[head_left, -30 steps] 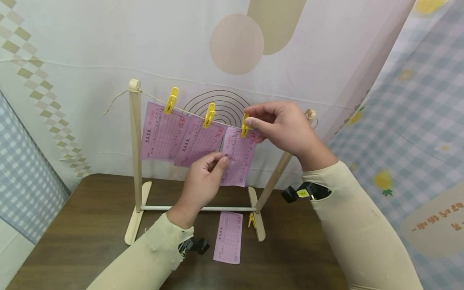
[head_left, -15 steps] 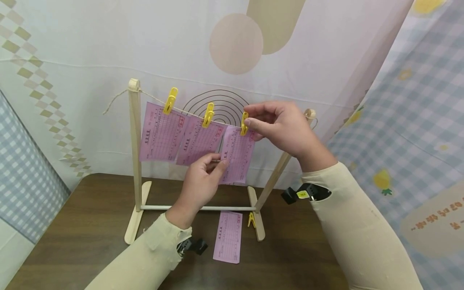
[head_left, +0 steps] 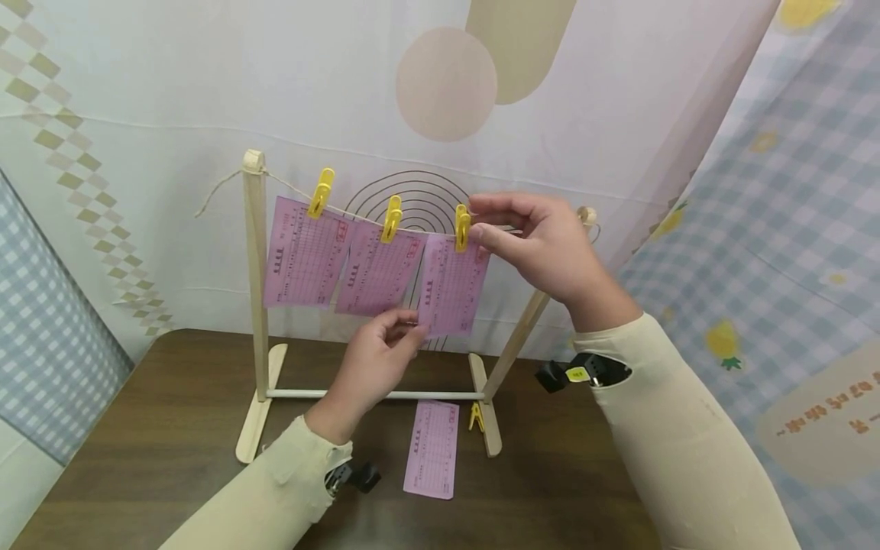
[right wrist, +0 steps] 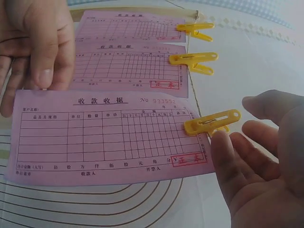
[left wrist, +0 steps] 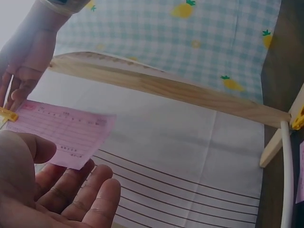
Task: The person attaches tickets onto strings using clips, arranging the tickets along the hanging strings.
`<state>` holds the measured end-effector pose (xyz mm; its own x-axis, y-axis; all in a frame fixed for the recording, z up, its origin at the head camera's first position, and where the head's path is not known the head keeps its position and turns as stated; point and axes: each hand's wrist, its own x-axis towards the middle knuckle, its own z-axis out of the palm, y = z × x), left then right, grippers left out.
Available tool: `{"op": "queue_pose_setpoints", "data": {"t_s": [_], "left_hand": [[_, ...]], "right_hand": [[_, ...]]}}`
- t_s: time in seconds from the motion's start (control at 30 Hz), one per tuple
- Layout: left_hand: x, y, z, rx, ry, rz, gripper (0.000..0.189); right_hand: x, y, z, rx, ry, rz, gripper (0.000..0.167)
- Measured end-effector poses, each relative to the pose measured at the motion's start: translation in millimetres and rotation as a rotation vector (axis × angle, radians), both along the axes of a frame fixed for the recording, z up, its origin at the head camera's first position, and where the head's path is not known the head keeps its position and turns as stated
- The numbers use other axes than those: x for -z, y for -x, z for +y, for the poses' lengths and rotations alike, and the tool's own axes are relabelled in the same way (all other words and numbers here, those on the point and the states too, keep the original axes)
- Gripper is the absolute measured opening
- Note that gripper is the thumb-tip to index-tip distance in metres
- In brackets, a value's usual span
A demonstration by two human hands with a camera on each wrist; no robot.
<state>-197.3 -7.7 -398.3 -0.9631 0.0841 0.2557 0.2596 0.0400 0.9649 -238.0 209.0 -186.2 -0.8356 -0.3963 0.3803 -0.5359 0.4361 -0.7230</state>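
Note:
Three pink receipt slips hang from a string, each under a yellow clothespin. My right hand [head_left: 546, 244] is beside the rightmost clothespin [head_left: 462, 229], thumb and fingers spread; in the right wrist view a fingertip lies close to or against it. That clothespin bites the top edge of the rightmost receipt [right wrist: 102, 137]. My left hand [head_left: 371, 359] is at this receipt's lower left corner, and the left wrist view shows its thumb [left wrist: 40, 148] and fingers apart. Further left hang the middle receipt [head_left: 381, 271] and the left receipt [head_left: 305, 256].
A wooden stand with a left post [head_left: 256, 283], a right post [head_left: 519, 344] and a white crossbar [head_left: 433, 396] carries the string. On the brown table [head_left: 550, 473] lie another receipt [head_left: 431, 451] and a yellow clothespin [head_left: 476, 417] by the right foot.
My right fingers have come off the rightmost clothespin. My left hand has slipped down and let go of the receipt, which now hangs slightly higher on the string.

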Motion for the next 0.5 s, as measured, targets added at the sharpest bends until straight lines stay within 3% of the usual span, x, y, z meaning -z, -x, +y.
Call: {"op": "queue_pose_setpoints", "data": {"t_s": [0.17, 0.37, 0.5], "left_hand": [[8.5, -1.8, -5.4, -0.004, 0.033, -0.015, 0.035], [22.1, -2.5, -13.0, -0.031, 0.128, -0.007, 0.033], [27.7, -5.0, -19.7, -0.038, 0.163, -0.003, 0.036]], "right_hand": [[3.1, -5.4, 6, -0.016, 0.083, 0.076, 0.036], [16.4, -13.9, 19, -0.051, 0.207, 0.244, 0.033], [28.3, -21.4, 25, -0.09, 0.205, 0.321, 0.033]]}}
